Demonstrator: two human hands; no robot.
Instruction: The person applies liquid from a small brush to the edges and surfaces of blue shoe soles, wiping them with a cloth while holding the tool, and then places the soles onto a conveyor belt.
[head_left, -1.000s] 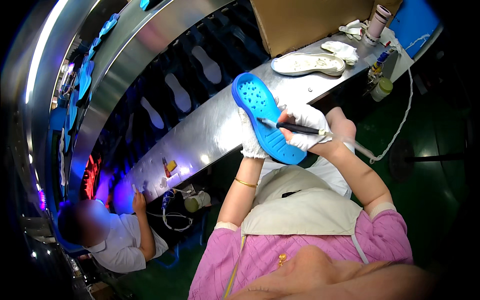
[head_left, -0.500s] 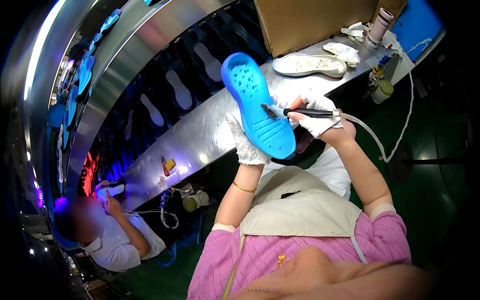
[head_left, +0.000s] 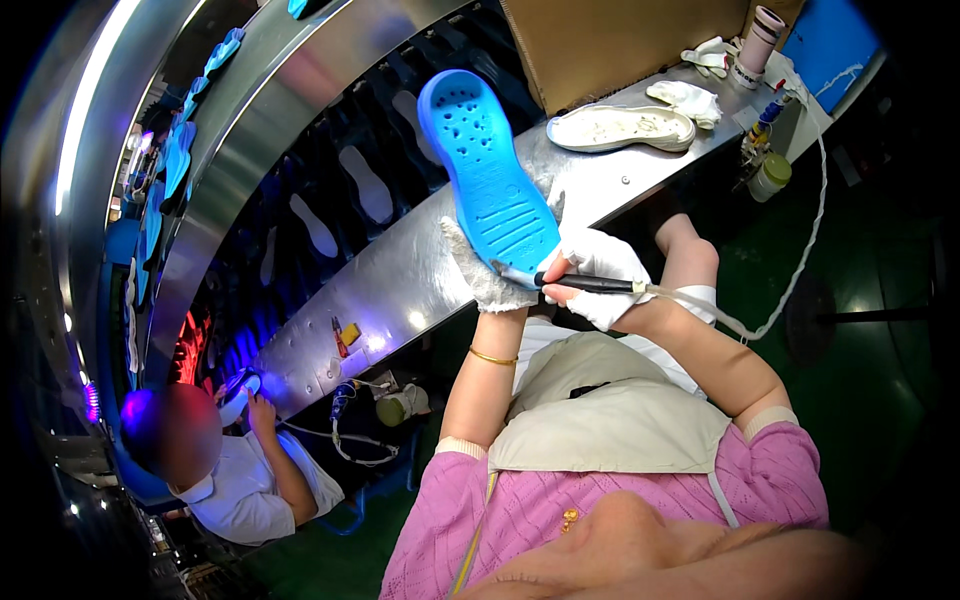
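Your left hand [head_left: 484, 278] holds the blue sole [head_left: 490, 185] over the tabletop [head_left: 400, 278] while your right hand [head_left: 608, 268] pinches the brush [head_left: 595, 285] at the sole's near end, where an overshooting stroke could smear the left glove [head_left: 466, 248].

A black-handled brush [head_left: 595, 285] meets the slanted, holed blue sole [head_left: 492, 188].

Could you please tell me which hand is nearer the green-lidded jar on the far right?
Right: the right hand, holding the brush, is left of the jar and lower in view; the left hand, supporting the blue sole, is farther left.
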